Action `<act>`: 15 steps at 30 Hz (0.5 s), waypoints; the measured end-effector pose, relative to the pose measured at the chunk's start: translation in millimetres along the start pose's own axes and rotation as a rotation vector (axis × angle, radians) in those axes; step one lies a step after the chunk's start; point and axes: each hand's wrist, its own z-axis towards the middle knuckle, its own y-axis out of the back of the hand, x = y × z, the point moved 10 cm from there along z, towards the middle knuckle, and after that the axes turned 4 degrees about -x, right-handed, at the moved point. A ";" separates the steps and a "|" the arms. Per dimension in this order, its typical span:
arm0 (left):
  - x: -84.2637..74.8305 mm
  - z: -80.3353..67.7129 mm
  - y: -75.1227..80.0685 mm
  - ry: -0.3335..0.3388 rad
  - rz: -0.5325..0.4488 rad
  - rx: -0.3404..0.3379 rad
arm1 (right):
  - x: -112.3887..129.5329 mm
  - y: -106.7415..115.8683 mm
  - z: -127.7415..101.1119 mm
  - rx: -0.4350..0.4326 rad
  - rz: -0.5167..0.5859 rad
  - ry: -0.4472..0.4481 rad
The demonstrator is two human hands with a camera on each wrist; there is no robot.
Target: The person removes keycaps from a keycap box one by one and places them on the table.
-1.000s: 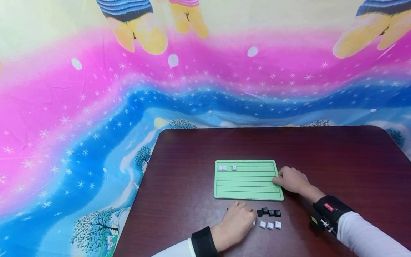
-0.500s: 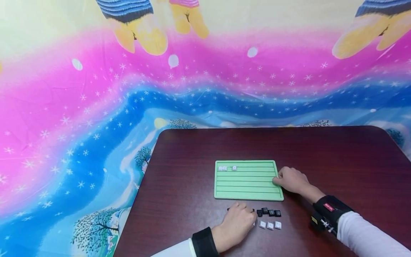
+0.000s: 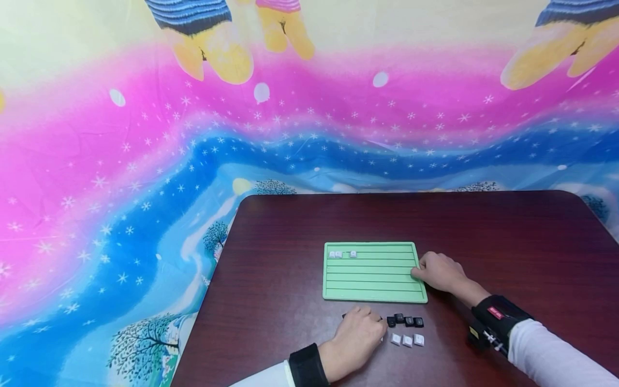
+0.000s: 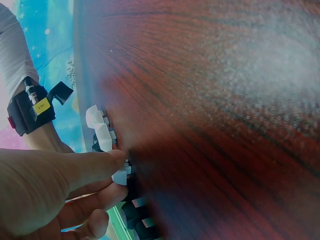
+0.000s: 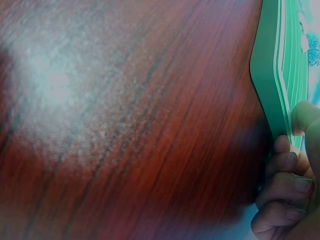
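My left hand [image 3: 355, 338] is low over the table in front of the green ridged board [image 3: 372, 285]. In the left wrist view its thumb and a finger pinch a small white keycap [image 4: 120, 177], which the head view mostly hides. Just right of that hand lies a row of white keycaps [image 3: 408, 341], with black keycaps [image 3: 409, 321] behind them; some black ones are partly covered by the hand. My right hand [image 3: 441, 271] grips the board's right edge, thumb on top and the other fingers curled at its side. Three white keycaps [image 3: 353, 254] sit along the board's top row, one set apart.
The dark brown table [image 3: 280, 242] has rounded far corners. Behind it hangs a colourful printed cloth [image 3: 290, 140]. Black bands with gear circle both wrists, the right band [image 3: 500, 317] being near the table's right part.
Hardly anything differs: the left hand's fingers shift very slightly around the white keycap, and the right hand stays on the board's edge.
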 end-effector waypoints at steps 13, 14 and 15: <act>4.0 1.9 1.6 0.017 -0.068 0.045 | 4.4 4.1 -2.2 -0.009 0.001 0.006; 5.4 2.6 2.5 0.021 -0.078 0.044 | 4.7 4.3 -2.3 -0.009 0.001 0.008; 7.1 3.5 3.4 0.026 -0.083 0.043 | 5.0 4.5 -2.4 -0.008 0.003 0.008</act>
